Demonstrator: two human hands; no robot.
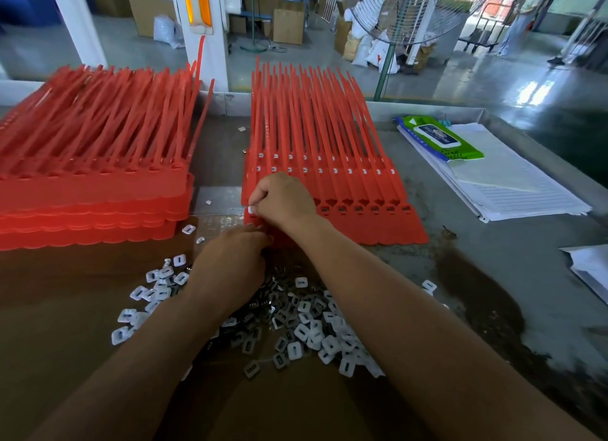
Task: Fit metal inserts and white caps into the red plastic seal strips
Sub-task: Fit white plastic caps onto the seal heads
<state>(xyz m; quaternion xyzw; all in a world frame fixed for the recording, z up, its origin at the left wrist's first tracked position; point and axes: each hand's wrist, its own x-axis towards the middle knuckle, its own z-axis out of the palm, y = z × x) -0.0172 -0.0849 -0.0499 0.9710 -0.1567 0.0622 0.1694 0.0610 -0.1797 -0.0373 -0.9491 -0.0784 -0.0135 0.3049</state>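
The person's right hand [283, 203] is at the left end of the front row on the near sheet of red plastic seal strips [332, 167], which lies flat on the grey counter [427, 194] w/ its long tails pointing away. Thumb and forefinger are curled in tight, pinching a small white plastic cap [251, 209] right against the red heads. The left hand [230, 269] sits just below it, fingers [260, 238] curled and touching the sheet's near edge (can't tell whether they're holding anything, since the knuckles hide it).

Under both forearms there's a loose heap of white caps and dark metal inserts [306, 325] spread over the counter, a few strays out toward the strips. The right-hand heads in the front row show dark slots; rows farther back show small white squares.

A second stack of red seal strips [92, 177], several layers deep, sits to the left, apart from the first. On the far right lie a green pack of wet wipes [442, 139] on top of a sheaf of white lined paper [513, 190]. A standing wire-cage fan [414, 13] is beyond the counter.
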